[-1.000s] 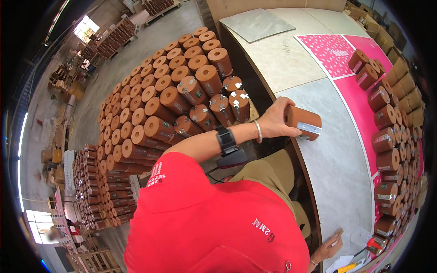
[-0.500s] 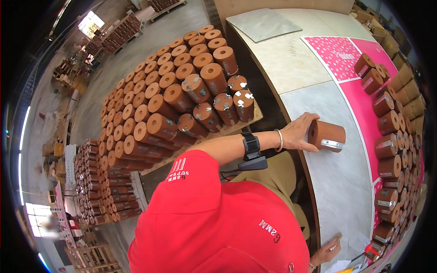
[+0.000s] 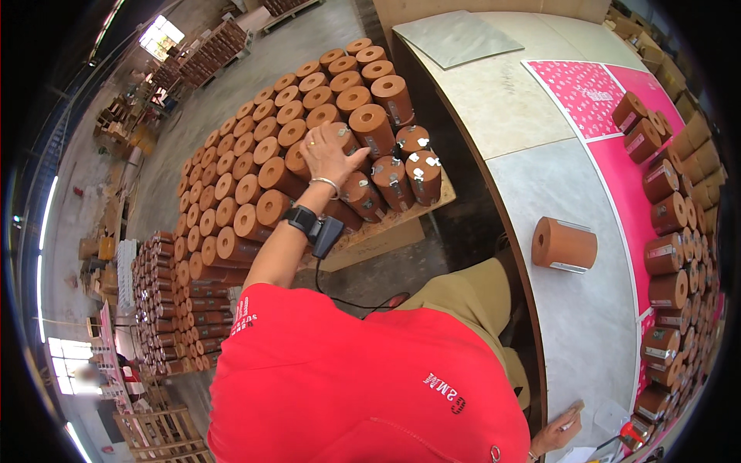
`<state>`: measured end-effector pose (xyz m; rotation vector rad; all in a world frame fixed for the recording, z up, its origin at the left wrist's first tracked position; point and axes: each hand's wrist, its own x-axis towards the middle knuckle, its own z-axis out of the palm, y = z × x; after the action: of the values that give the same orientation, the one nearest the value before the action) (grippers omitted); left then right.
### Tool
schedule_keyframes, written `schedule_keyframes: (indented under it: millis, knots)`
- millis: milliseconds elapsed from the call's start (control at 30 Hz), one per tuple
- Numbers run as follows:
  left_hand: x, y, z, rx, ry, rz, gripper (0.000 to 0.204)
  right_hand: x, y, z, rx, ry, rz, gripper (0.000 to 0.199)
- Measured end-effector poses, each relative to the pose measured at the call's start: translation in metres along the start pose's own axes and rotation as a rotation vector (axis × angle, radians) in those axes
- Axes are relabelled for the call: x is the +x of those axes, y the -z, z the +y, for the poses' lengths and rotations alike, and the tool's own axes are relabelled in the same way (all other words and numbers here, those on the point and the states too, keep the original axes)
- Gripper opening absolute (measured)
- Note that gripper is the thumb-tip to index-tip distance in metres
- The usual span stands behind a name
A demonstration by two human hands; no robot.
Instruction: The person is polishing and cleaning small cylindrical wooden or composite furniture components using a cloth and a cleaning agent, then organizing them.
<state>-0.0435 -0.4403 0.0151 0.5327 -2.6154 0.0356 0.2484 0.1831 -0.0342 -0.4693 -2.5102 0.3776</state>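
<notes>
My left hand (image 3: 330,158) reaches over the stack on the left and grips the top of a brown cylinder (image 3: 347,137), its fingers across the upper end and the thumb apart along the side. A single brown cylinder (image 3: 566,245) with a round hole in its end and whitish strips along its side lies on the grey tabletop (image 3: 579,324), with no hand on it. At the table's near edge, my right hand (image 3: 554,434) rests with curled fingers around a small, pale, slim thing that I cannot make out.
Many upright brown cylinders (image 3: 258,154) stand close together on a wooden pallet (image 3: 432,202). More cylinders (image 3: 668,251) lie piled along the table's right side, by a pink printed sheet (image 3: 610,174). A loose grey slab (image 3: 457,38) lies at the far end. A red-headed tool (image 3: 633,434) sits near my right hand.
My left hand has let go of the cylinder on the table and swung left to one in the stack. My right hand has stayed nearly in place.
</notes>
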Motion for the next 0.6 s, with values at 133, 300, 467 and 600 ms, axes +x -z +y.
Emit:
schedule_keyframes:
  millis: [133, 300, 467, 600]
  knots:
    - [0.009, -0.005, -0.019, 0.208, 0.130, -0.215, 0.100, 0.000, -0.001, 0.001, 0.007, -0.011, -0.024, 0.022]
    - [0.012, -0.005, -0.022, 0.205, 0.156, -0.234, 0.097, -0.003, -0.002, 0.004, -0.001, -0.027, -0.039, 0.022]
    - [0.007, 0.004, -0.025, -0.026, 0.076, -0.130, 0.092, -0.006, -0.003, 0.005, -0.005, -0.059, -0.025, 0.022]
    - [0.002, 0.034, -0.018, -0.274, 0.047, -0.008, 0.088, -0.006, -0.003, 0.009, -0.052, -0.042, -0.042, 0.021]
